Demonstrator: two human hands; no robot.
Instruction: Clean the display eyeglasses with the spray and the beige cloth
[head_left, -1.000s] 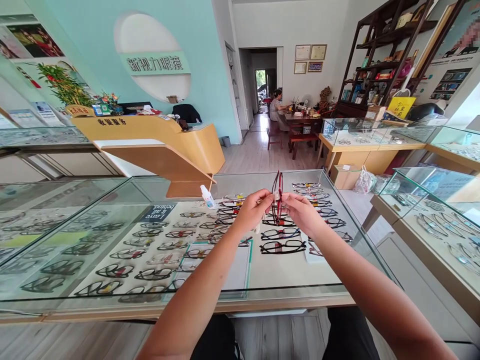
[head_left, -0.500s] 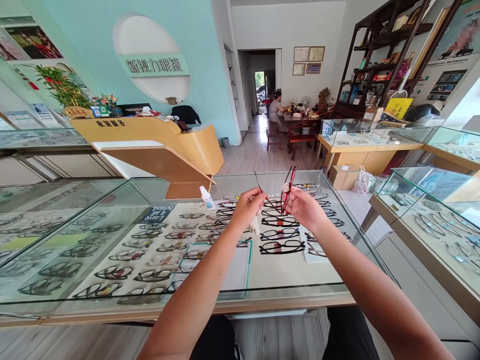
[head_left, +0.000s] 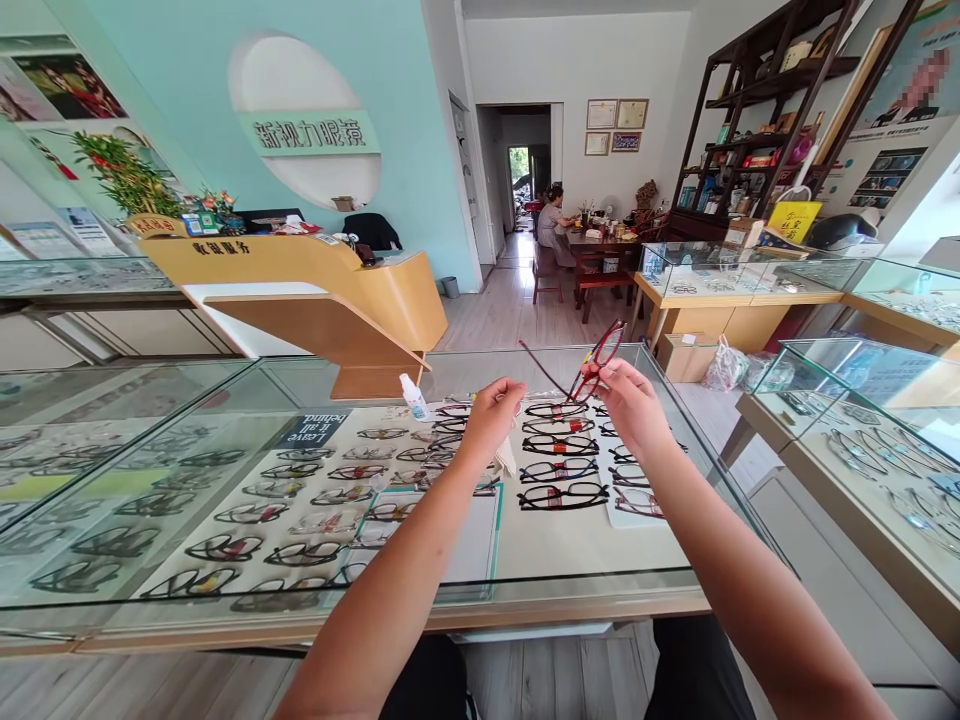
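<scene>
My right hand (head_left: 630,400) is closed on a pair of red-framed glasses (head_left: 596,357), held up over the glass display counter (head_left: 225,400) with one temple arm swung out to the left. My left hand (head_left: 491,412) is closed beside them, with a pale cloth hanging below the fingers; it no longer touches the frame. Under both hands, inside the case, rows of glasses (head_left: 559,468) lie on a white tray. A small white dropper bottle (head_left: 413,396) stands on the glass to the left of my left hand.
More glass cases (head_left: 862,420) stand to the right and far left. A yellow reception desk (head_left: 315,290) lies behind the counter. A person (head_left: 553,222) sits at a dark table in the back. Dark shelving (head_left: 757,130) fills the right wall.
The red glasses were held upright and folded between both hands. My right hand has lifted them up and to the right, a temple has opened, and my left hand has come off the frame.
</scene>
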